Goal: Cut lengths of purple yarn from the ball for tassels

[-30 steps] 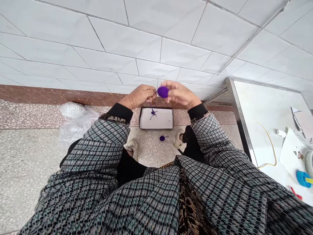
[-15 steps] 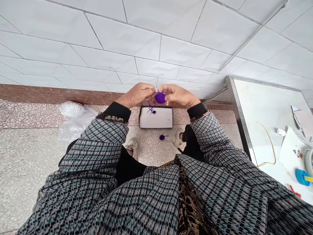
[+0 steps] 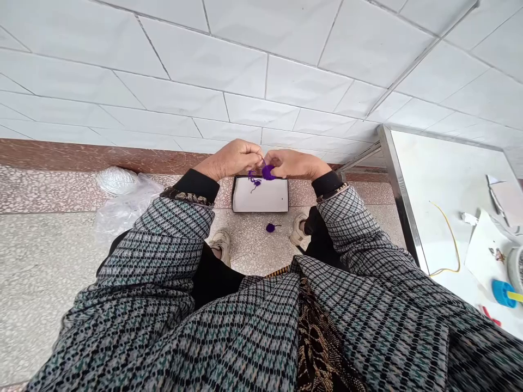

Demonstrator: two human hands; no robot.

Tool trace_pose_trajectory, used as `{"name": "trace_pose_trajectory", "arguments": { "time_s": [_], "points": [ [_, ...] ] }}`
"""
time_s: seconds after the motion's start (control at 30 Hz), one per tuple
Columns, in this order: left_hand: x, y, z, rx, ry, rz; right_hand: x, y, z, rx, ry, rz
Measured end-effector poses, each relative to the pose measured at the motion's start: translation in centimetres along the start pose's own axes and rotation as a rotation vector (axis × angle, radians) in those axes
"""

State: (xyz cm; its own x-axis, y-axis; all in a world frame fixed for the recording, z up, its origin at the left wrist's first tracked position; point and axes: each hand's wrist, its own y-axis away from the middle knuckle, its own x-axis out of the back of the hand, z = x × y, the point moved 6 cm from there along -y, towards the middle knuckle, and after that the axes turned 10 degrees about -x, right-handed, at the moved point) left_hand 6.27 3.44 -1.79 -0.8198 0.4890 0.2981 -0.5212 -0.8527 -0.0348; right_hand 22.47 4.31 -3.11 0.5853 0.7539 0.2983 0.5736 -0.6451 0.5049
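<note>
My right hand (image 3: 289, 163) is closed around a small purple ball of yarn (image 3: 268, 172), which shows at its fingertips. Just to the left, my left hand (image 3: 240, 158) pinches a thin purple strand (image 3: 263, 161) that runs across to the ball. Below my left fingers dangles a tangle of purple yarn (image 3: 254, 179), over a shallow dark-rimmed box (image 3: 261, 202) with a white inside. A second purple ball (image 3: 270, 227) with a short tail lies on the floor between my shoes.
A clear plastic bag (image 3: 126, 204) and a white bundle (image 3: 116, 179) lie on the floor at left. At right stands a white metal-edged table (image 3: 433, 179) with a yellow cord (image 3: 456, 245) and a blue cap (image 3: 502, 294). A tiled wall (image 3: 229, 65) rises ahead.
My right hand has turned and dropped slightly, and its fingers have closed more over the purple ball. The strand between both hands now shows, and the dangling yarn has shifted.
</note>
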Motion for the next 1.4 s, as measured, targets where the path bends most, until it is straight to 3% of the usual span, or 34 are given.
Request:
{"name": "trace_pose_trajectory", "arguments": {
  "time_s": [0.03,0.1,0.23,0.3,0.4,0.43,0.5,0.57,0.63,0.73,0.8,0.87,1.0,1.07,1.2,1.3,1.4],
  "points": [
    [0.5,-0.1,-0.1,-0.008,-0.013,0.036,-0.1,0.2,0.1,0.023,-0.069,-0.099],
    [1.0,-0.2,-0.3,-0.023,-0.006,0.091,1.0,0.4,-0.3,0.127,-0.302,-0.120],
    [0.2,-0.3,0.0,-0.016,0.046,0.041,4.5,0.0,-1.0,0.350,-0.709,0.218],
    [-1.0,-0.2,0.4,-0.005,0.067,-0.077,4.7,-0.4,-0.8,0.334,-0.739,0.353],
    [-1.7,0.2,1.0,-0.020,0.082,-0.184,3.4,-0.6,-0.5,0.170,-0.445,0.424],
    [-1.5,0.3,1.1,-0.032,0.078,-0.167,2.7,-0.5,-0.3,0.117,-0.302,0.368],
    [-0.5,0.3,1.0,-0.048,0.062,-0.087,0.9,-0.3,0.0,0.059,-0.118,0.107],
    [0.5,0.2,0.7,-0.056,0.050,-0.006,-0.3,0.3,0.0,0.082,-0.149,-0.173],
    [1.1,0.1,0.3,-0.052,0.071,0.040,0.4,0.7,-0.6,0.197,-0.329,-0.225],
    [0.9,0.1,-0.1,-0.035,0.149,0.043,3.4,0.8,-1.4,0.401,-0.637,0.042],
    [0.4,0.1,-0.3,-0.020,0.207,0.031,4.7,1.0,-1.6,0.451,-0.775,0.193],
    [-0.2,0.2,-0.6,0.003,0.272,0.025,5.5,1.4,-1.6,0.450,-0.796,0.295],
    [-0.5,0.4,-1.0,0.027,0.349,0.023,8.7,3.3,-1.0,0.433,-0.630,0.493],
    [-0.1,0.5,-1.2,0.018,0.338,0.048,11.2,4.4,-0.3,0.510,-0.655,0.551],
    [1.6,1.1,-2.4,0.015,0.283,0.136,15.6,6.2,2.2,0.727,-0.964,0.619],
    [3.5,2.0,-5.0,0.078,0.161,0.173,17.4,7.3,4.1,0.774,-1.160,0.677],
    [6.0,3.0,-9.0,0.180,-0.087,0.164,18.3,8.6,5.0,0.831,-1.331,0.666]
  ]
}}
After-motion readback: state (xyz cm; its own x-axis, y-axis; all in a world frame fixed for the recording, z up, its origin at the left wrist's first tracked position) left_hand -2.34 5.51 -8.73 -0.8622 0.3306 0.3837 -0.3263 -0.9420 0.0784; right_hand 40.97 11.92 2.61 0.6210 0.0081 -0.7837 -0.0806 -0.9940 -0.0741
